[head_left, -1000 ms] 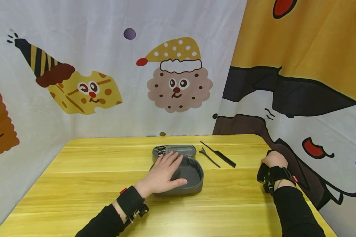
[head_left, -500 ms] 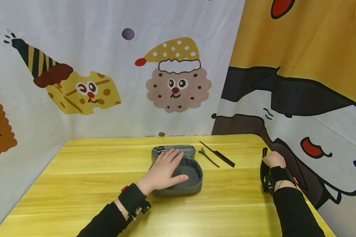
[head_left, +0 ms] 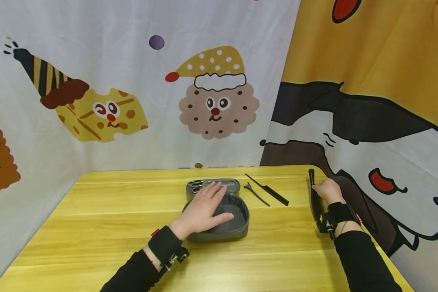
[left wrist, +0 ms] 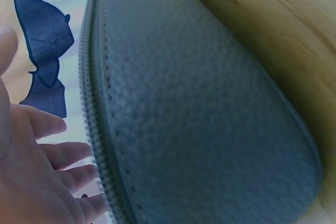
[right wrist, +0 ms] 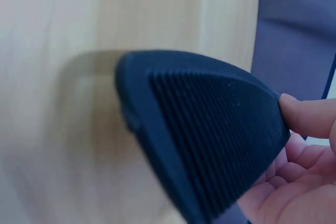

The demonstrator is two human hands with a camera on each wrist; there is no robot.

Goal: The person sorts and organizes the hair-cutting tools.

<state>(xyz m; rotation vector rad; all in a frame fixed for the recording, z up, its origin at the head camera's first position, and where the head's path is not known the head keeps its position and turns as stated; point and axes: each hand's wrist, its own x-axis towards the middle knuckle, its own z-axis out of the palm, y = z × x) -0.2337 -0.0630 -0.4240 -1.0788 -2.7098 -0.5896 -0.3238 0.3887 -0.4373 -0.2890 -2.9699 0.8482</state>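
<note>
In the head view my left hand (head_left: pixel 198 213) lies with straight, spread fingers over an open grey zip case (head_left: pixel 241 233); whether it touches the case I cannot tell. The left wrist view shows its relaxed fingers (left wrist: pixel 68 153) beside the zipped rim and the case's pebbled side (left wrist: pixel 199 114). Several scissors (head_left: pixel 195 186) sit in the lid at the back. At the table's right edge, my right hand (head_left: pixel 328 190) pinches a black, wide-toothed comb (right wrist: pixel 199 124) between thumb and fingers. Its handle points away from me, and the comb is raised above the table.
A black rat-tail comb (head_left: pixel 275 195) lies right of the case, with a slim dark hair clip (head_left: pixel 257 195) beside it. The yellow wooden table (head_left: pixel 106 227) ends at a printed curtain (head_left: pixel 131 150) behind and on the right.
My right hand has shifted a little left and away from me, and the comb has come into fuller view, its handle now standing out past the hand. The left hand has hardly moved.
</note>
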